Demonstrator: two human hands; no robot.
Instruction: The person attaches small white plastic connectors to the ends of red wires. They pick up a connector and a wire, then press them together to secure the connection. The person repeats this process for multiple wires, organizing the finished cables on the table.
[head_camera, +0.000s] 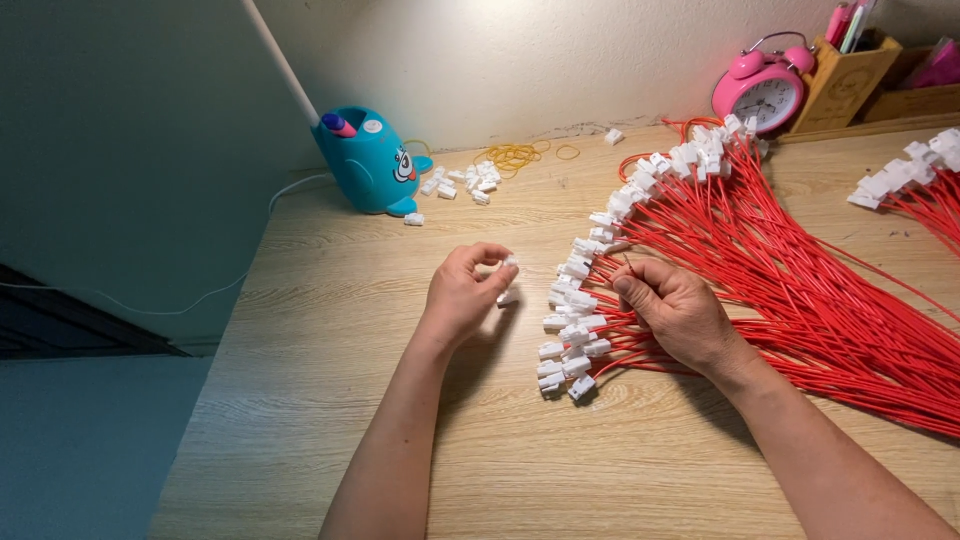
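- Hands over a pale wooden desk (330, 440), seen from above, mine, both bare.
- My left hand (462, 295) is curled, thumb and fingertips pinching a small white plastic connector (508, 266); a second white piece shows just under the fingers.
- My right hand (678, 312) is closed in a loose fist on the red wires (800, 290), thumb pressed to forefinger, grasping what looks like a single thin wire end; I cannot tell exactly which one.
- Those red wires fan out across the desk's right side, each tipped with a white connector, and the tips form a curved row (580, 300) between my two hands.
- Another bundle of red wires with white ends (915, 180) lies at the far right edge.
- Near the wall sits a teal whale-shaped pen holder (370, 165), with loose white connectors (462, 182) just beside it and yellow rubber bands (515, 155) nearby.
- At the far right corner stand a pink alarm clock (760, 92) and a wooden pen box (850, 78).
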